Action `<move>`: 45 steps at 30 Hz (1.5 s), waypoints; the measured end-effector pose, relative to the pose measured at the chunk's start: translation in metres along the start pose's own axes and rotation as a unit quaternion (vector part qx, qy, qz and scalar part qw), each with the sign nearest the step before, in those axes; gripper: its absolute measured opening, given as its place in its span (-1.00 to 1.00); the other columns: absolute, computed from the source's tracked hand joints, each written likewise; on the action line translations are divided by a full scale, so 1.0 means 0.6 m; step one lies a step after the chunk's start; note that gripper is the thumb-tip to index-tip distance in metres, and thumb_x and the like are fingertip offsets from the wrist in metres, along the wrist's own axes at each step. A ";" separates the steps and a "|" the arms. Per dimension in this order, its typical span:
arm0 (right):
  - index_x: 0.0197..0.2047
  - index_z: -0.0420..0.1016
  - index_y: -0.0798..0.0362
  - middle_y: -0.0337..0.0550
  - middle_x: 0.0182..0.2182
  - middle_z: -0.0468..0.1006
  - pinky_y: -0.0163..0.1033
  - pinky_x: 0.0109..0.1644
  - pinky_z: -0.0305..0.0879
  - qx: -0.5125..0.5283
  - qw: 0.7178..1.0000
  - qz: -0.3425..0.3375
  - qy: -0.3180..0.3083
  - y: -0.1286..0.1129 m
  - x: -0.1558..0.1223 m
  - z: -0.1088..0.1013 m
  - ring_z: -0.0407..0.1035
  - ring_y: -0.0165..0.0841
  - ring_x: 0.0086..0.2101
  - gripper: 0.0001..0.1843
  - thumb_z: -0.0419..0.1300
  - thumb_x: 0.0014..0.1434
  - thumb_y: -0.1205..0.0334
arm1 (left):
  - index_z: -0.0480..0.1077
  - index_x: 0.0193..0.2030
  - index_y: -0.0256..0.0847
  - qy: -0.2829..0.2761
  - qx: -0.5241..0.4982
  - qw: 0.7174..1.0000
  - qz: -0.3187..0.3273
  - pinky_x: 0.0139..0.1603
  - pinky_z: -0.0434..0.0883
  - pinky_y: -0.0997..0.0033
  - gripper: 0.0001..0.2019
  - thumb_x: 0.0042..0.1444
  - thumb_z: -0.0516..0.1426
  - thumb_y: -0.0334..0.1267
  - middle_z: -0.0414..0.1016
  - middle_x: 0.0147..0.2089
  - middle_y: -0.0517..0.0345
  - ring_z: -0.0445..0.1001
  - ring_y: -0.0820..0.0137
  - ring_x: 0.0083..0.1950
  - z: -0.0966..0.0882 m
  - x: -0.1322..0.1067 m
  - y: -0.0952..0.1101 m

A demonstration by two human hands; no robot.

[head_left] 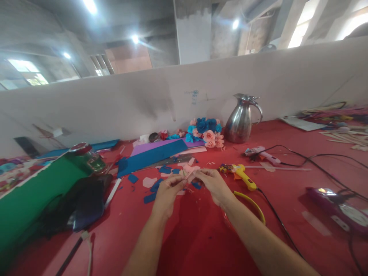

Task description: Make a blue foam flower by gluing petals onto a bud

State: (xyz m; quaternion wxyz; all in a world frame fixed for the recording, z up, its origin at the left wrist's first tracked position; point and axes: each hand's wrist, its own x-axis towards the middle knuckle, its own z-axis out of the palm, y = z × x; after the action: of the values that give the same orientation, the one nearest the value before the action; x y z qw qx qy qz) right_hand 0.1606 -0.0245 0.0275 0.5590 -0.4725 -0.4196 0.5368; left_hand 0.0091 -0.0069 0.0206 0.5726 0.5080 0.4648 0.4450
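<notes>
My left hand (168, 191) and my right hand (212, 184) meet above the red table (195, 230), fingers pinched together on a small pink foam piece (189, 174) held between them. Just beyond the hands lie pink foam scraps (189, 167) and blue foam scraps (156, 186). A yellow glue gun (243, 175) lies right of my right hand, its black cable trailing toward me. A yellow band (254, 205) curves beside my right forearm.
A cluster of pink and blue foam flowers (205, 132) and a steel jug (240, 119) stand by the white wall. Blue and purple foam sheets (155, 153) lie at centre left. A green roll (31, 195), black bag (82, 203), white glue gun (263, 153) and purple device (336, 205) surround the work spot.
</notes>
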 end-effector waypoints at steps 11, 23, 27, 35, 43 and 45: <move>-0.61 0.58 0.04 -0.22 -0.55 0.55 -0.32 -0.36 0.14 0.014 1.000 -0.013 -0.014 -0.012 -0.005 0.003 0.33 -0.39 -0.45 -0.79 0.15 -0.11 0.20 | 0.55 -0.46 -0.22 -0.002 0.018 1.000 0.024 -0.29 0.30 0.48 -0.85 -0.17 0.30 -0.20 0.41 -0.43 0.16 0.34 0.44 -0.35 0.006 -0.001 0.007; -0.50 0.55 0.08 -0.20 -0.53 0.53 -0.28 -0.30 0.21 -0.026 0.998 -0.058 0.000 0.004 0.005 -0.003 0.36 -0.35 -0.43 -0.72 0.22 -0.04 0.02 | 0.53 -0.43 -0.22 0.013 -0.012 1.000 0.005 -0.33 0.31 0.48 -0.82 -0.22 0.32 -0.23 0.41 -0.42 0.21 0.33 0.49 -0.42 0.012 -0.004 0.005; -0.47 0.56 0.07 -0.21 -0.54 0.53 -0.27 -0.31 0.21 -0.019 0.998 -0.055 0.017 0.009 0.010 -0.007 0.35 -0.35 -0.44 -0.72 0.25 -0.07 0.01 | 0.53 -0.40 -0.22 0.007 -0.005 1.000 -0.003 -0.35 0.29 0.50 -0.81 -0.21 0.33 -0.22 0.43 -0.43 0.22 0.35 0.51 -0.43 0.012 -0.005 0.005; -0.50 0.57 0.07 -0.21 -0.50 0.56 -0.26 -0.26 0.21 -0.013 0.998 -0.057 0.007 -0.003 0.006 -0.009 0.36 -0.35 -0.42 -0.76 0.25 -0.09 0.05 | 0.52 -0.44 -0.24 -0.026 -0.126 0.984 -0.123 -0.30 0.33 0.42 -0.73 -0.28 0.37 -0.13 0.49 -0.46 0.16 0.43 0.44 -0.42 0.003 0.001 0.011; -0.52 0.55 0.05 -0.24 -0.52 0.55 -0.26 -0.24 0.23 -0.009 0.998 -0.051 -0.022 -0.004 0.002 -0.007 0.35 -0.37 -0.43 -0.79 0.27 -0.09 0.07 | 0.53 -0.51 -0.26 -0.070 -0.103 0.986 -0.111 -0.32 0.28 0.47 -0.79 -0.28 0.37 -0.20 0.46 -0.52 0.16 0.36 0.49 -0.47 0.001 0.000 0.010; -0.54 0.54 0.05 -0.24 -0.53 0.53 -0.26 -0.23 0.23 -0.014 0.998 -0.054 -0.030 -0.004 0.002 -0.007 0.36 -0.36 -0.43 -0.78 0.26 -0.08 0.06 | 0.53 -0.52 -0.26 -0.072 -0.085 0.988 -0.106 -0.35 0.25 0.46 -0.80 -0.27 0.36 -0.19 0.44 -0.55 0.16 0.34 0.49 -0.49 -0.001 0.000 0.010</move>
State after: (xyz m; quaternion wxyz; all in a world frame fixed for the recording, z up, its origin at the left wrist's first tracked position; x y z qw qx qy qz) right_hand 0.1654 -0.0235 0.0287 0.5677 -0.4411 -0.4686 0.5135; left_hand 0.0085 -0.0063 0.0265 0.6896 0.4356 0.4343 0.3822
